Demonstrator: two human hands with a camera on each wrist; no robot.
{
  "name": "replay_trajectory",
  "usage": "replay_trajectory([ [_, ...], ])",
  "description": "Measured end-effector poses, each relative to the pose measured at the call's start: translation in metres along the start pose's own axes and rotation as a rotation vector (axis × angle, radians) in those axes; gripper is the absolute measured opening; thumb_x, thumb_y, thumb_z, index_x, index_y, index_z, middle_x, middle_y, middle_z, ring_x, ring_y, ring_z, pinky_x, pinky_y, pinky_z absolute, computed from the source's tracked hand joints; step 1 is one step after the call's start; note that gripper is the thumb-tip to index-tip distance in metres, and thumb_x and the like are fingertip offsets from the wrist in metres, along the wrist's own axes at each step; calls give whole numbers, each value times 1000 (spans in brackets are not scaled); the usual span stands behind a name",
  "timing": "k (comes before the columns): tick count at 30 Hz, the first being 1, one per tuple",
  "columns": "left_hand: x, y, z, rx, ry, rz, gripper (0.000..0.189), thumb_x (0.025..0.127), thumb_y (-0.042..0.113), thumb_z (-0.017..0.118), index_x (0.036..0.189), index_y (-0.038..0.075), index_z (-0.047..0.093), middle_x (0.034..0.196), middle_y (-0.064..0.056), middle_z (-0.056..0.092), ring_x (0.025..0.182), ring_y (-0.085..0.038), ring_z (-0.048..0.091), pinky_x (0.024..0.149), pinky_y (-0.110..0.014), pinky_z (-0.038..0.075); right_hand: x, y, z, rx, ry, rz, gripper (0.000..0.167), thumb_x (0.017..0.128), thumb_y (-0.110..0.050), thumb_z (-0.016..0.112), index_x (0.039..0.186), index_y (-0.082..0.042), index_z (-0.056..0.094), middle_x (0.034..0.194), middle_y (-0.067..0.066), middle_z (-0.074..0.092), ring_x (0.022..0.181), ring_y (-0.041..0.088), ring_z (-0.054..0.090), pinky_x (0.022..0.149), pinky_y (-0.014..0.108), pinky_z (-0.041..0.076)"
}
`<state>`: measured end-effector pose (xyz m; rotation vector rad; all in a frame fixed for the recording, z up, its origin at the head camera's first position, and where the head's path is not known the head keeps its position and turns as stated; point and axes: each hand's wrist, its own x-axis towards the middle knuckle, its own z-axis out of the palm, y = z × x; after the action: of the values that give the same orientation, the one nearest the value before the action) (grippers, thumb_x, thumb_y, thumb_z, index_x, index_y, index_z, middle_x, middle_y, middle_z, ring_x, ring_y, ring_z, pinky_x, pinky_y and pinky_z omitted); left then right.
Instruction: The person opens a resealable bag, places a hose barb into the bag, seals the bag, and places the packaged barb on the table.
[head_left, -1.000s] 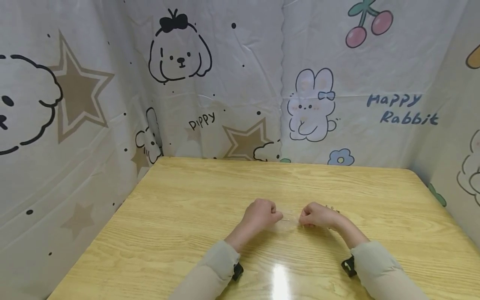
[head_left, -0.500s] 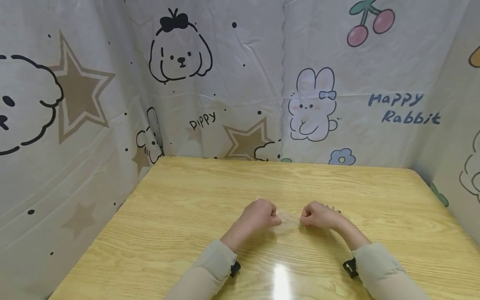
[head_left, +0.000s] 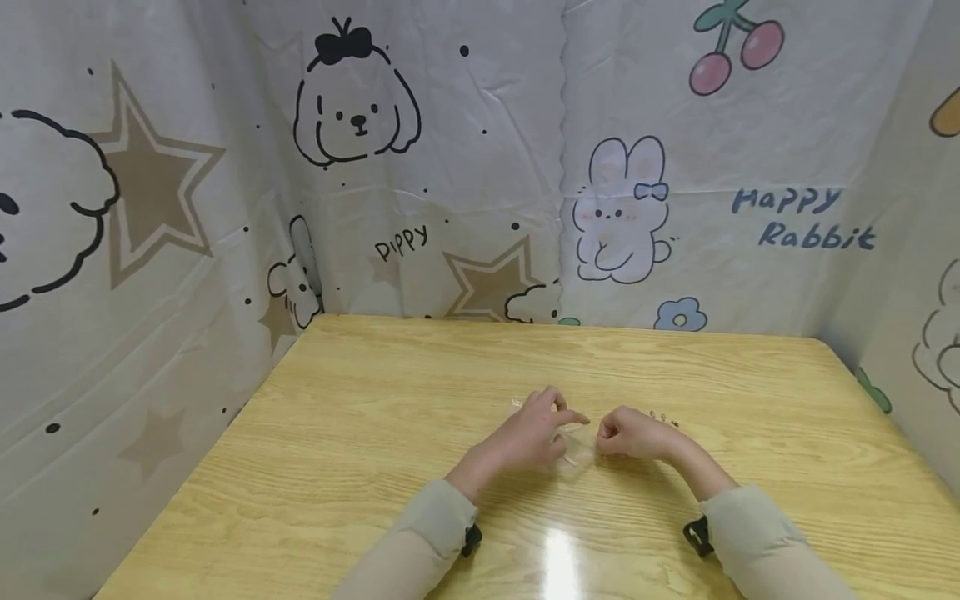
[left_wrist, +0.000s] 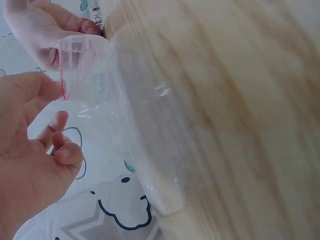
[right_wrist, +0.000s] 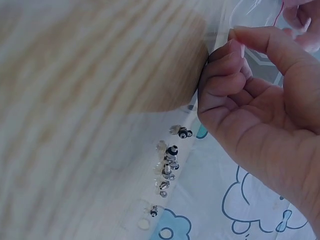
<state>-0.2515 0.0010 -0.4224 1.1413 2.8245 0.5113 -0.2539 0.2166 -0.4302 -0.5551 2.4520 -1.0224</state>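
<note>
I saw the left hand (head_left: pixel 527 435) just spread its grip wide; the right hand (head_left: pixel 634 433) pinches the clear bag (head_left: pixel 576 457), so it likely does most holding.

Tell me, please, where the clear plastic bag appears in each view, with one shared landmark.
Head: the clear plastic bag is below and right of centre, between the left hand and right hand.
Left wrist: bag mostly left of centre, reaching below middle.
Right wrist: bag at the top edge, right of centre.
Shared landmark: the right hand.
</note>
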Motion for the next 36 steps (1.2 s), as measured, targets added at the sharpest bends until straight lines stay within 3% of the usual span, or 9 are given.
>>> replay_trajectory([
  [10, 3, -1, 2, 110, -21, 14, 40, 98, 11, 53, 132, 30, 63, 110, 1, 44, 91, -13, 36, 67, -18, 31, 2, 1, 0, -4, -29, -3, 14, 93, -4, 56, 80, -2, 59, 65, -2, 47, 57, 11, 39, 53, 22, 34],
  [20, 4, -8, 1, 87, -37, -3, 42, 97, 6, 54, 131, 30, 63, 108, 1, 45, 89, -12, 35, 71, -20, 32, 2, 1, -2, -37, -50, -11, 13, 93, -4, 56, 80, -3, 59, 67, -3, 48, 58, 11, 40, 56, 23, 35],
  [25, 6, -13, 3, 25, -68, 5, 32, 101, 29, 55, 131, 29, 63, 109, 1, 44, 92, -12, 36, 73, -20, 34, 2, 1, -3, -49, -51, -19, 13, 93, -5, 57, 81, -3, 59, 68, -3, 49, 59, 9, 41, 57, 22, 36],
  [30, 5, -18, 4, -86, -127, -19, 53, 90, 57, 61, 134, 28, 60, 115, 1, 44, 100, -13, 38, 76, -22, 37, 3, 3, -3, -60, -50, -28, 11, 92, -4, 57, 81, -3, 59, 69, -3, 49, 60, 9, 41, 57, 22, 36],
  [36, 5, -19, 5, -57, -122, -2, 62, 80, 60, 70, 132, 27, 61, 114, 4, 43, 100, -11, 38, 78, -22, 38, 4, 3, -4, -82, -38, -23, 11, 91, -5, 58, 80, -4, 59, 68, -4, 50, 61, 10, 42, 58, 22, 37],
])
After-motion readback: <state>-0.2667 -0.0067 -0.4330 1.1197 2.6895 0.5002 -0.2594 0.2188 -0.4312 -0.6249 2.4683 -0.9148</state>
